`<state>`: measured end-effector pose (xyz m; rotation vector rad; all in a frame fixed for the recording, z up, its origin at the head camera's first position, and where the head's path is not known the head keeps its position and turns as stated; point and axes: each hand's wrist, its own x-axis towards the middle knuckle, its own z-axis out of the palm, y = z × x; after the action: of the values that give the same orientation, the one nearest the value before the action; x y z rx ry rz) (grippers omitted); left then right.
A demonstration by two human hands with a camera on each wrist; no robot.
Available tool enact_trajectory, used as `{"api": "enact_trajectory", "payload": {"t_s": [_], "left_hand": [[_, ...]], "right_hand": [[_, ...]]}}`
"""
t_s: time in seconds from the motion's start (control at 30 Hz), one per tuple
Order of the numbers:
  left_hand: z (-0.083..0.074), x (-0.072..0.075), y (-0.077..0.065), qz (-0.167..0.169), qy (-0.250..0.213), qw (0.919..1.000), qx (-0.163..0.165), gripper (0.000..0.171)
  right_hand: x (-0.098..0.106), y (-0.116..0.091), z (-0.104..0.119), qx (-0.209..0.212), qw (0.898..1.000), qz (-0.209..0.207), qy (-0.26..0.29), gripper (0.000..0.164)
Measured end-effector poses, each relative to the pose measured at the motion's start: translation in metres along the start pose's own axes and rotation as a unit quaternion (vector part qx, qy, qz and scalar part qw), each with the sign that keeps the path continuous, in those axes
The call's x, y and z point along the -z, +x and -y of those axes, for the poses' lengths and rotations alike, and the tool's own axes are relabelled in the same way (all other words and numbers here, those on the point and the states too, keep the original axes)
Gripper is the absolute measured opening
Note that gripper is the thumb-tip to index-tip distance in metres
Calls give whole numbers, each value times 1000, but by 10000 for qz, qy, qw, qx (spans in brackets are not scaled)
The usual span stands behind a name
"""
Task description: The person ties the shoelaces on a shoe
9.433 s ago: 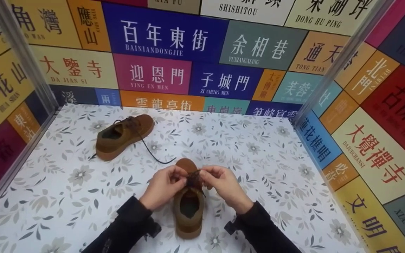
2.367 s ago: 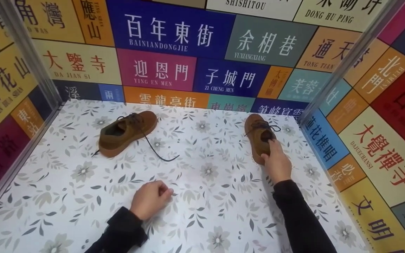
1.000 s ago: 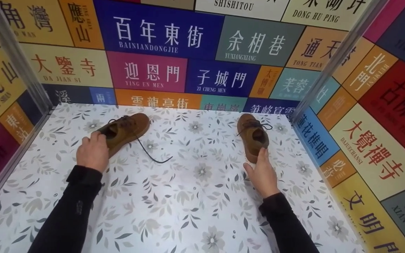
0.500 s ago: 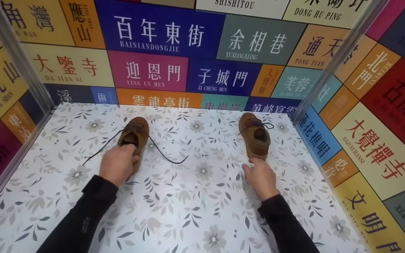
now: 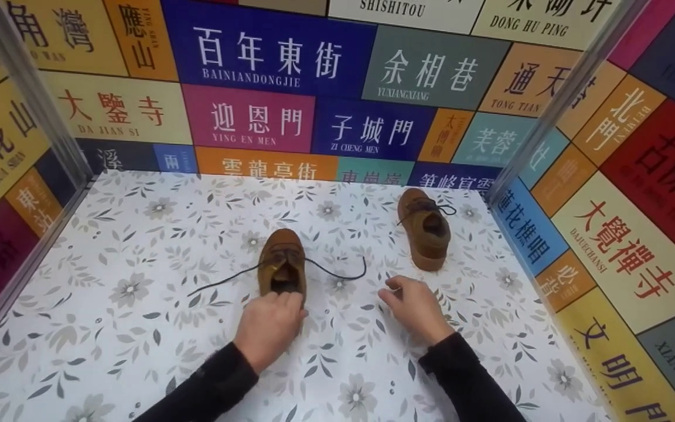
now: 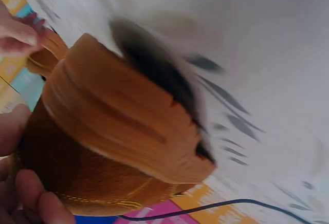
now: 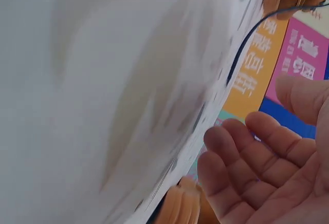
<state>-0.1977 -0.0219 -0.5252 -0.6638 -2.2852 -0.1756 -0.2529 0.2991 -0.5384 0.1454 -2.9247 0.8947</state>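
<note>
Near shoe (image 5: 282,266) has slid toward 4 o'clock since half a second ago, left hand (image 5: 273,325) moving with it. Right hand (image 5: 416,305) has come off the heel of the far shoe (image 5: 421,239) toward 8 o'clock. Far shoe hasn't budged.

Left hand: gripping near shoe at the heel, fingers over the back of the collar, at 6 o'clock on that shoe. Left wrist cam has the brown suede heel and sole close up; can't tell if the sole sits flat.

Right hand: fingers loosely bent, holding nothing, palm showing in its wrist cam. Sits at 6 o'clock from far shoe, apart from it, and between 3 and 4 o'clock from near shoe.

Near shoe: just below centre of the head view, toe at 12. Laces undone: left lace (image 5: 226,279) trails out to 8 o'clock, right lace (image 5: 326,270) bows out to 3 with its tip curling up.

Far shoe: between 2 and 3 o'clock from near shoe, well apart, toe about 11. Lace loop (image 5: 447,210) sticks out on its 2 o'clock side.

Both on a white floral-print surface (image 5: 162,357). Colourful lettered wall (image 5: 267,70) behind at 12.
</note>
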Motion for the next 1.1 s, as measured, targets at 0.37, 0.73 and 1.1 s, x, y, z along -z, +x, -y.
{"api": "enact_trajectory", "payload": {"t_s": [0.37,0.73,1.1], "left_hand": [[-62,26,-12,357,-239,9969,-660,34],[-76,31,-22,246,-654,9937,-880,31],[-39,31,0,122,-1670,9859,29,20]], "right_hand": [[-15,-16,50,1622,9829,472,732,36],[-24,-21,63,2169,9731,314,711,29],[-27,-20,67,2013,9767,263,692,21]]}}
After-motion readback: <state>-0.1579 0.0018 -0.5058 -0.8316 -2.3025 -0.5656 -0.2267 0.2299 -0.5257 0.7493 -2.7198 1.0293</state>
